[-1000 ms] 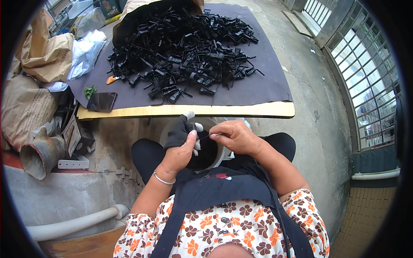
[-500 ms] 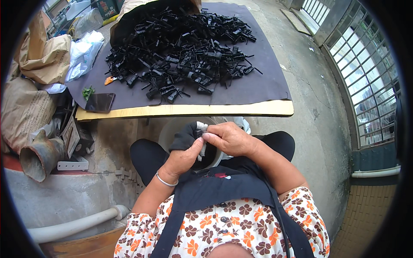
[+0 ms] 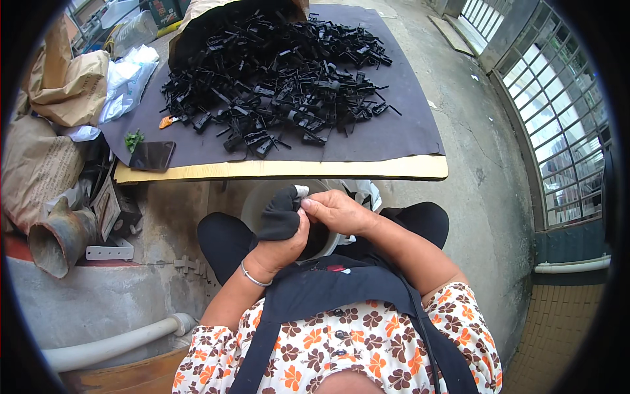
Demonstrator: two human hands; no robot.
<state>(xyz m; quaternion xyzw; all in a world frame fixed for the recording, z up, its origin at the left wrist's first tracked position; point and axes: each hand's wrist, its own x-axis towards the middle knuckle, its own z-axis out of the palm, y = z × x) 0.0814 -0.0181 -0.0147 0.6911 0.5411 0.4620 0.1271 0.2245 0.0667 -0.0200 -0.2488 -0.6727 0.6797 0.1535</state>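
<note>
Over the bucket, in front of the table edge, my two hands meet. My left hand has a black cloth covering over its fingers, with a white wrapping at one fingertip, and is curled closed. My right hand pinches with thumb and forefinger against the left fingertips. Whatever lies between them is small and mostly hidden. On the table is a large pile of small black plastic parts with thin prongs, spilling from a paper sack. Below my hands stands a whitish bucket with a dark inside.
The table has a dark cloth and a pale wooden edge. A phone, green leaves and an orange tool lie at its left. Paper bags and a rusty pipe crowd the left side. A barred gate stands right.
My left hand has turned so the black covering shows more of its back. The white material hanging under my fingers is out of sight. Both hands stay together over the bucket.
</note>
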